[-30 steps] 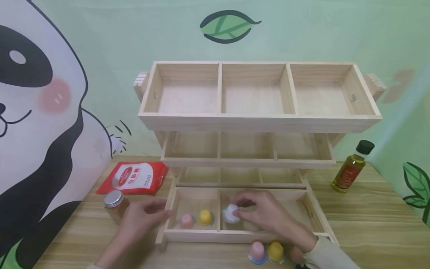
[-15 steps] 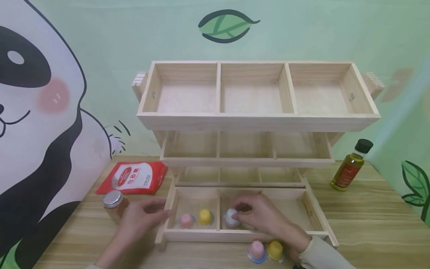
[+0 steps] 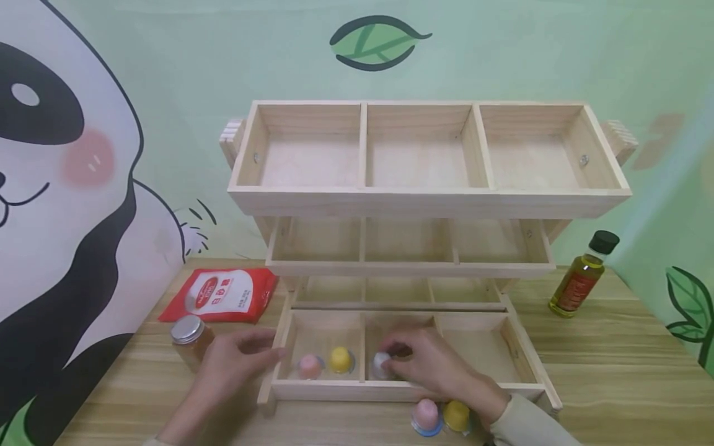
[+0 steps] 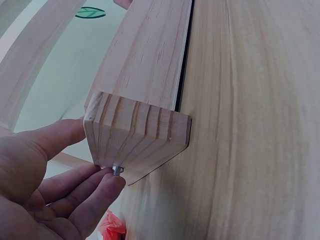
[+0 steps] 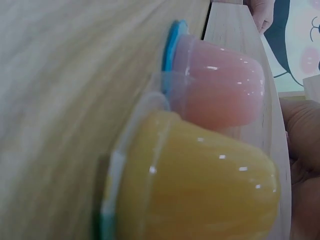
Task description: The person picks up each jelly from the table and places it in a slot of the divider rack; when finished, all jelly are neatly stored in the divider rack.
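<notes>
1. The white cup [image 3: 380,365] is in the middle compartment of the bottom tray [image 3: 312,391], close to that tray's left divider. Can't tell if it's touching the floor in there.
2. Right hand [image 3: 432,364] has it pinched between thumb and fingers, reaching in over the bottom tray's front board.
3. Left hand [image 3: 237,362] is at the bottom tray's left end, thumb and fingers spread apart and touching the wood. The left wrist view shows a fingertip right at a small metal bolt [image 4: 118,170] there.
4. Bottom tray's left compartment has two more cups, a pale pink cup [image 3: 310,367] and a yellow cup [image 3: 341,359] just beside it.
5. On the desk [image 3: 619,353] right in front of the bottom tray: a pink cup with a blue rim [image 3: 426,414] and a second yellow cup [image 3: 457,416], side by side under the right forearm.
6. Left of the bottom tray there's a silver-lidded jar [image 3: 188,331], with a red packet [image 3: 223,294] lying flat behind it.
7. Dark-capped oil bottle [image 3: 580,282] stands off to the bottom tray's right, further back.
8. More wooden trays [image 3: 429,203] step up behind and above the bottom tray.
</notes>
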`<state>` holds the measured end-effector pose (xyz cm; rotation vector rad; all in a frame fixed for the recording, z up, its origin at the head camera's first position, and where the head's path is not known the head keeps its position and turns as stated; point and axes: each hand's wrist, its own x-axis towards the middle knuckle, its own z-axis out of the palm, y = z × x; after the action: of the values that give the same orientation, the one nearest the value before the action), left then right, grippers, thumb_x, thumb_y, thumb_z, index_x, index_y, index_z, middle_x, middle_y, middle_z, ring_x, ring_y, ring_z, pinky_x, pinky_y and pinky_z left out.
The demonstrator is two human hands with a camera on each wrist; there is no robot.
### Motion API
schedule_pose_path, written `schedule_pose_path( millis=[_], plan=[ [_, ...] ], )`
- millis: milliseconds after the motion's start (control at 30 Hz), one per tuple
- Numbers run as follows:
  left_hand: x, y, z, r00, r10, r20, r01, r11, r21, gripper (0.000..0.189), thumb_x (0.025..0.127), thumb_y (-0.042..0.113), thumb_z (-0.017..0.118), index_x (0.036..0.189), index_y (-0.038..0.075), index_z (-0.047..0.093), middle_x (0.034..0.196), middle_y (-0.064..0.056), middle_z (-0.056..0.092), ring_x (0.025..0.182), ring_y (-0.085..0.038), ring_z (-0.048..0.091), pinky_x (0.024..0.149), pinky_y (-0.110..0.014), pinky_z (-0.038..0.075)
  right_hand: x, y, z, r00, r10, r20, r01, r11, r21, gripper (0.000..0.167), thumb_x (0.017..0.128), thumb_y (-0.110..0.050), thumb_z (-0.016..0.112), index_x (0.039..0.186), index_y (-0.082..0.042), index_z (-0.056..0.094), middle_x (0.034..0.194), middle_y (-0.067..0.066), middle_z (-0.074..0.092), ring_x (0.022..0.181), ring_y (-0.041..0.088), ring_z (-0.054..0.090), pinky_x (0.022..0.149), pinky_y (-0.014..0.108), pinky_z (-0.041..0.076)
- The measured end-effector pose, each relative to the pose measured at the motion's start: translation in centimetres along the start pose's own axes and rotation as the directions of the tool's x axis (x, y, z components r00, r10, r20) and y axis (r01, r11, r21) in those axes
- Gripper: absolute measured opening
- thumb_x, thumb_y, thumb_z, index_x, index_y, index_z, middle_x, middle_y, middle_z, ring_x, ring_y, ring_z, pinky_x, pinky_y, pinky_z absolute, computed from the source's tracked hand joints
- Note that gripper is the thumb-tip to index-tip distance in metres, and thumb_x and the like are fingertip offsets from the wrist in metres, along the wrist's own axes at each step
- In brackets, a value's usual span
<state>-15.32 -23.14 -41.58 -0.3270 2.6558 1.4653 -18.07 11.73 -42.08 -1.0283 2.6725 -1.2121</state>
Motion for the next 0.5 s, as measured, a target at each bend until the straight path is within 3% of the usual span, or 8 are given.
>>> schedule_pose_path(
  millis=[500],
  plan=[
    [-0.12,0.01,-0.07,1.0,0.011,-0.002,-0.011,1.0,0.006,0.061,0.083,0.044,0.092,0.133,0.013,0.075,0.125,-0.009,0.075,0.098,-0.02,0.072,0.082,-0.041,0.064,-0.02,-0.11,-0.19,0.999,-0.033,-0.005,0.033,0.999,0.01,0.015,0.092,-0.009,0.084,0.106,-0.008,0.078,0.103,-0.001,0.077,0.097,0.018,0.074,0.087,0.036,0.061]
  ],
)
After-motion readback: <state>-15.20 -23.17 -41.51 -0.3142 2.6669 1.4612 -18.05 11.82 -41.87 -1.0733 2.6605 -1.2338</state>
